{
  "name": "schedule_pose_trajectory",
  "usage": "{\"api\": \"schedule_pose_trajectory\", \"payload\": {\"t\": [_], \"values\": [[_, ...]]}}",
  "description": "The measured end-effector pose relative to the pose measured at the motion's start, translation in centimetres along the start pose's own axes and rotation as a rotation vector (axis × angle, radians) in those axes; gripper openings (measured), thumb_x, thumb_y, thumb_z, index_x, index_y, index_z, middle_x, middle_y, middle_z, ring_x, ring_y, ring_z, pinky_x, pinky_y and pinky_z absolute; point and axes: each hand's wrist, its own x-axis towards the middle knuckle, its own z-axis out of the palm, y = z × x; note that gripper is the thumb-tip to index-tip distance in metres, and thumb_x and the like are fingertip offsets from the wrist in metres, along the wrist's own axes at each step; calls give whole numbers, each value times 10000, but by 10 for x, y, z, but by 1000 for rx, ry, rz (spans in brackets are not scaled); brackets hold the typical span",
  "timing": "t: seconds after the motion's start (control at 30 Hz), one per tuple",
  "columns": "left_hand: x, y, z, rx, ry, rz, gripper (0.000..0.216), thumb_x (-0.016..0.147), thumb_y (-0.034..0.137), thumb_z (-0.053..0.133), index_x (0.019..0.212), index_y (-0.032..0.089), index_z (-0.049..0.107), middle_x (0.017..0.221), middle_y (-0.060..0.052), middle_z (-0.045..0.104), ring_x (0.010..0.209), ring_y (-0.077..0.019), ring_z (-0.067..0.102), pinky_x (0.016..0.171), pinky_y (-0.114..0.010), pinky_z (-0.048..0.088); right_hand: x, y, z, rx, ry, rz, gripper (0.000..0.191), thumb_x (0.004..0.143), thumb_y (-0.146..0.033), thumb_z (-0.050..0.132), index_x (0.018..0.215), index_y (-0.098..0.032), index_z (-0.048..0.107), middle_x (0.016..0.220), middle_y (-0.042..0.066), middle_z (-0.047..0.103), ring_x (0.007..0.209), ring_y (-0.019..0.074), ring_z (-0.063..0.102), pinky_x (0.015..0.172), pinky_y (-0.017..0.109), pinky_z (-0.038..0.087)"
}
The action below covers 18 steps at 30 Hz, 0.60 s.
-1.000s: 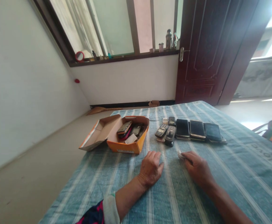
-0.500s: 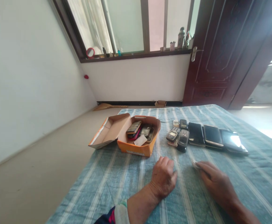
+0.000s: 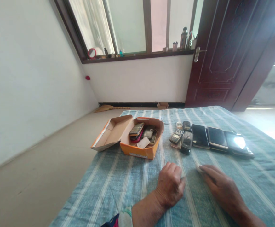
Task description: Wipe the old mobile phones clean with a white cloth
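Note:
My left hand [image 3: 170,184] rests on the blue striped cloth [image 3: 118,186], fingers curled under in a loose fist with nothing in it. My right hand [image 3: 219,186] lies beside it, fingers pressed down on a small white object [image 3: 198,167] I cannot make out. Beyond both hands lies a row of phones: small keypad phones [image 3: 181,138] on the left and three dark smartphones [image 3: 216,138] on the right. An open orange box [image 3: 140,142] holding several more phones stands left of the row, about a hand's length from my left hand.
The cloth-covered surface ends at its left edge, with bare floor [image 3: 33,176] beyond. A white wall, a window sill with small items [image 3: 137,55] and a dark wooden door [image 3: 224,53] stand behind. A small cardboard box [image 3: 163,105] lies on the floor by the wall.
The view has shifted left and slightly down since a second ago. Both hands stay on the cloth in nearly the same pose; the phones and the box have not moved.

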Motion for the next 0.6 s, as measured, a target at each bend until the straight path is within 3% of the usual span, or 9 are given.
{"api": "schedule_pose_trajectory", "payload": {"t": [0.6], "values": [[-5, 5, 5, 9, 48, 98, 163, 766, 224, 655, 701, 191, 508, 718, -29, 591, 696, -188, 526, 631, -320, 435, -4, 7, 2, -31, 20, -26, 284, 837, -351, 481, 963, -266, 721, 1005, 29, 721, 904, 204, 697, 806, 292, 576]]}}
